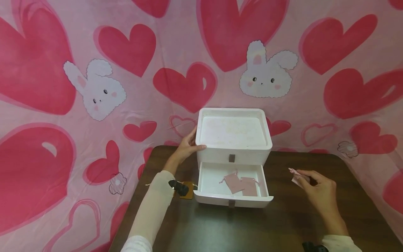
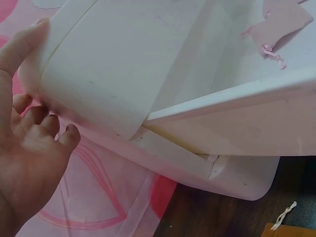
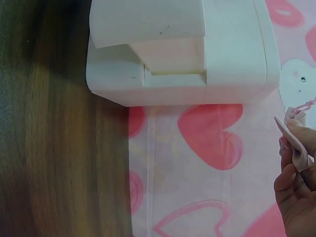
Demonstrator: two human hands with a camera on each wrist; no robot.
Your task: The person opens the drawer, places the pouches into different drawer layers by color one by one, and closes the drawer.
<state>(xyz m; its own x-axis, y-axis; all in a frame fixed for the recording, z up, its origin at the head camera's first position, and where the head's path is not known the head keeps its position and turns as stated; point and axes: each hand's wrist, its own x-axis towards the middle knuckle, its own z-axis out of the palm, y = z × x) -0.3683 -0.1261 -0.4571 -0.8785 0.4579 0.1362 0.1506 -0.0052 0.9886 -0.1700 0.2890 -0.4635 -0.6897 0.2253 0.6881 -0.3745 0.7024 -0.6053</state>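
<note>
A white two-drawer box [image 1: 234, 154] stands on the table with its lower drawer [image 1: 207, 182] pulled out. Inside that drawer lie two pink drawstring pouches [image 1: 233, 182], partly overlapping. My left hand [image 1: 186, 147] holds the box at its upper left side, thumb over the top edge; in the left wrist view the fingers [image 2: 47, 126] curl against the side wall. Off to the right of the box, my right hand [image 1: 318, 189] pinches another small pink drawstring pouch [image 3: 294, 143] between thumb and fingers, raised above the table.
Under the left forearm, an orange-brown drawstring pouch [image 1: 188, 190] lies on the dark wooden table [image 1: 226, 231], left of the drawer. A pink cloth with hearts and rabbits [image 1: 185, 42] hangs behind. The box has a shallow recessed top [image 1: 234, 131].
</note>
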